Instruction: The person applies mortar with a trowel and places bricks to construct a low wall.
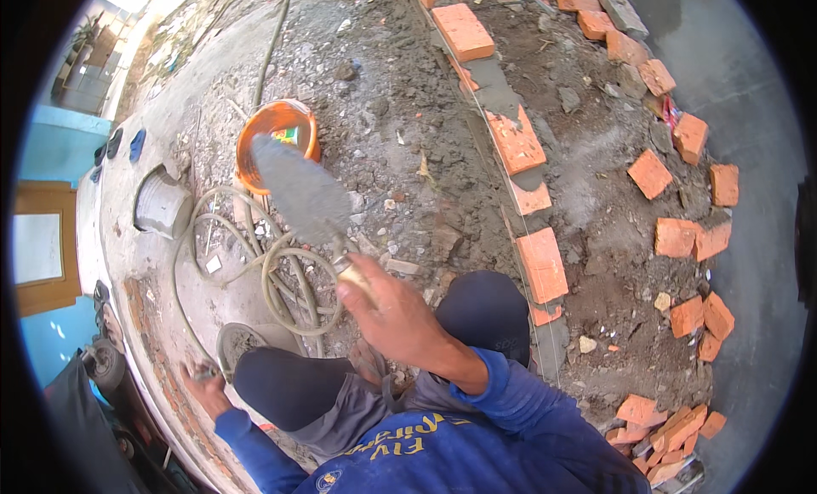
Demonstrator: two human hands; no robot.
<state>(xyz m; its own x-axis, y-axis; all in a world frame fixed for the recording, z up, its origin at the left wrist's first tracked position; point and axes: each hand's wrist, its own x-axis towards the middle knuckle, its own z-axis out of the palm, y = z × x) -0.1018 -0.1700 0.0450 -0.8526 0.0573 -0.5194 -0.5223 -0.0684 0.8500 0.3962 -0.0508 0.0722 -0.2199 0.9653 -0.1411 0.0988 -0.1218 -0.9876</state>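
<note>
My right hand (396, 315) is closed around the pale handle of a trowel (302, 192), whose broad grey blade is raised and points away to the upper left. My left hand (208, 394) is low at the left, beside a bucket (223, 358) with grey mortar in it. Its fingers curl about a small grey lump that I cannot make out. To the right of my knees runs a low row of orange bricks (542, 264), with wet mortar (494, 85) on and between some of them. A thin string stretches along this row.
Behind the blade stands an orange bucket (277, 119) with a colourful packet inside. A coiled hose (281, 273) lies on the rubble ground near a tipped grey bucket (162, 203). Loose bricks (681, 239) are scattered along the right, with a pile (668, 434) at lower right.
</note>
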